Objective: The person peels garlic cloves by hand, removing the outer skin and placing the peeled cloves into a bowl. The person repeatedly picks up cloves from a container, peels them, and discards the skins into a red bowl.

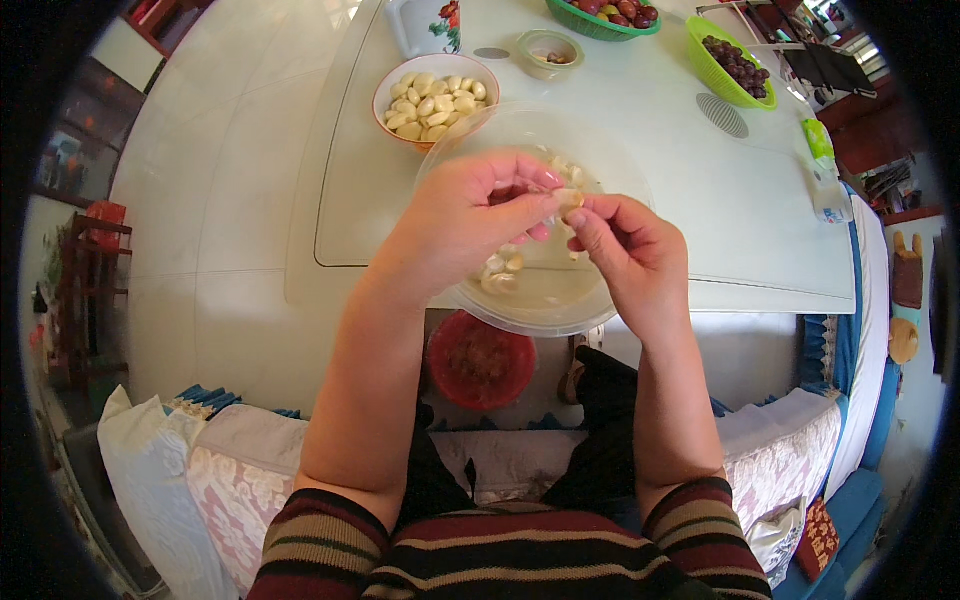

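Observation:
Over a clear plastic basin (536, 319), my left hand (472, 210) and my right hand (634, 244) meet at the fingertips. Between them is a pale garlic clove (568, 199), pinched by both thumbs and forefingers. Several wet garlic cloves (501, 274) lie low at the left inside the basin, and more pale pieces show behind my fingers, partly hidden. What looks like water covers the basin's bottom. Just beyond my left hand, a white bowl (384, 127) with a red rim holds many smooth, peeled garlic cloves (435, 105).
Farther back on the pale table (750, 247) stand a flowered container (424, 28), a small bowl (551, 69), a green basket of red fruit (600, 28) and a lime-green basket of grapes (697, 56). A red tub (481, 364) sits on the floor below the table edge.

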Demonstrator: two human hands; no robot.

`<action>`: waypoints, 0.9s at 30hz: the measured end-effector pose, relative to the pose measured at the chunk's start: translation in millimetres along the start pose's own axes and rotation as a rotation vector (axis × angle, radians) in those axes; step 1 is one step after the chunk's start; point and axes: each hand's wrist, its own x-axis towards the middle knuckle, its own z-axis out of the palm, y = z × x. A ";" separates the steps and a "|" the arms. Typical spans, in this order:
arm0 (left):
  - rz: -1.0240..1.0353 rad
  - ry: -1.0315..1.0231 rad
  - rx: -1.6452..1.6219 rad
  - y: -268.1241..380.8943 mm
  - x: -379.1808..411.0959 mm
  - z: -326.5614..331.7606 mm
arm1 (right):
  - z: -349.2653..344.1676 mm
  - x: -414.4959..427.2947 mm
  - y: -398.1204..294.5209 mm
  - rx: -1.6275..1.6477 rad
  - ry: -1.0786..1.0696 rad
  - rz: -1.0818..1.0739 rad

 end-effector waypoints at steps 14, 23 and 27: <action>0.510 0.369 0.802 -13.2 1.8 27.7 | 3.7 32.7 18.2 -0.003 0.054 0.068; 0.364 0.372 0.348 -25.8 10.2 15.0 | -1.1 31.8 11.2 0.092 -0.090 0.039; 0.353 0.365 0.235 -32.2 12.3 14.6 | -1.7 31.9 6.1 0.150 -0.079 0.052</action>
